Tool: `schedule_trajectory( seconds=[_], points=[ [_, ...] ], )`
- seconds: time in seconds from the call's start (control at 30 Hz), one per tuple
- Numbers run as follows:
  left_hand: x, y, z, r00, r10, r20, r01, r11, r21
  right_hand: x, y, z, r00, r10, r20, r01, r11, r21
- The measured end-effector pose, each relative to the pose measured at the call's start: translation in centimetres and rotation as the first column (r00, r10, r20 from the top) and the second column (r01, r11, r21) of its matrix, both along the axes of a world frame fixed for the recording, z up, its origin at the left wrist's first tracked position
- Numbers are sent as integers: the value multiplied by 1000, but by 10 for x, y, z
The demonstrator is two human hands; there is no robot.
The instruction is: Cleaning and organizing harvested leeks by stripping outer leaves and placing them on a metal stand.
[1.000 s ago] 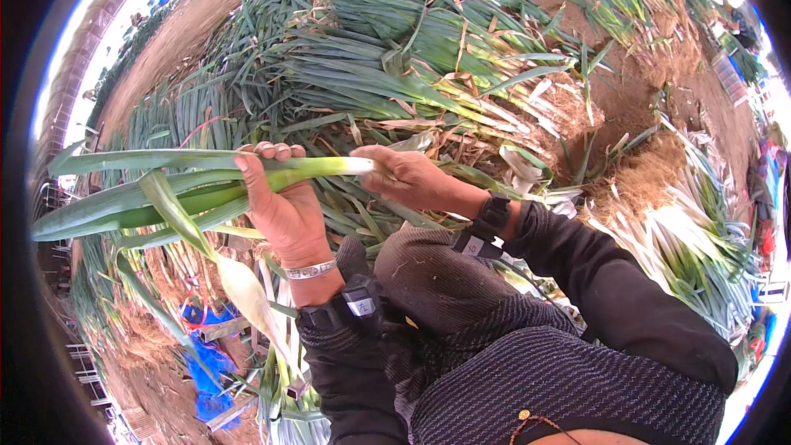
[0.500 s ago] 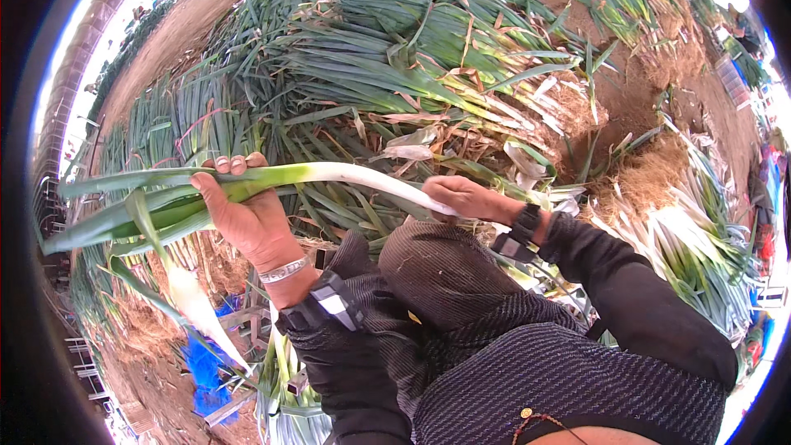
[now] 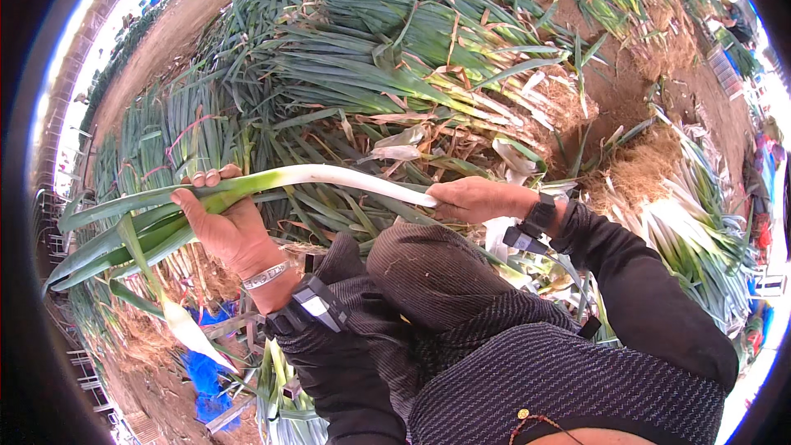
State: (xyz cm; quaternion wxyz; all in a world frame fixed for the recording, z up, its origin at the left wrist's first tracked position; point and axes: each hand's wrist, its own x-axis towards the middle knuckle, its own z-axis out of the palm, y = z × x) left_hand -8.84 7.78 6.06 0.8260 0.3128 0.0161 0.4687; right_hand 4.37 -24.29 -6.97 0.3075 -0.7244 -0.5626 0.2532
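Note:
A long leek [image 3: 338, 175] stretches across in front of me above my knees, its white shank curving to the right and its green leaves fanning out to the left. My left hand [image 3: 227, 227] is wrapped round it where the leaves begin. At the other end my right hand [image 3: 482, 199] is closed on the tip of the white shank, so the root end is hidden in the fingers. From the leaves at left a pale, loosened outer layer [image 3: 188, 325] hangs down, its wide white end pointing to the ground.
Beyond my hands lies a large heap of leeks [image 3: 354, 58] with roots toward the right. Another rooty pile [image 3: 684, 214] is at right, and tied bundles [image 3: 177, 144] stand at left. Peeled-off leaves [image 3: 404, 144] litter the near side. Blue plastic [image 3: 210, 383] shows at lower left.
The leek and my left hand have shifted slightly left. My right hand has moved a little along to the right, with more of the white end showing. The loosened layer still hangs.

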Motion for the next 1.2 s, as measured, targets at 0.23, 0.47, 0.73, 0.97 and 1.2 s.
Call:
schedule_trajectory(
  seconds=[0.23,0.47,0.73,0.97,1.2],
  points=[
    [-1,3,-1,999,35,-17,-35,999,7,11,-19,-20,920,-79,-383,114,991,69],
    [0,-1,-3,977,150,-149,-158,986,-44,-6,-13,-2,962,-248,-119,274,893,358],
    [7,-4,5,907,197,-371,-187,980,63,-13,-11,17,777,-514,-364,616,741,268],
    [17,-17,4,725,528,-441,-407,846,344,-11,-18,46,648,-138,-749,377,913,157],
    [18,-12,5,550,605,-576,-424,796,432,-13,-19,44,975,3,-224,92,906,413]
  ],
)
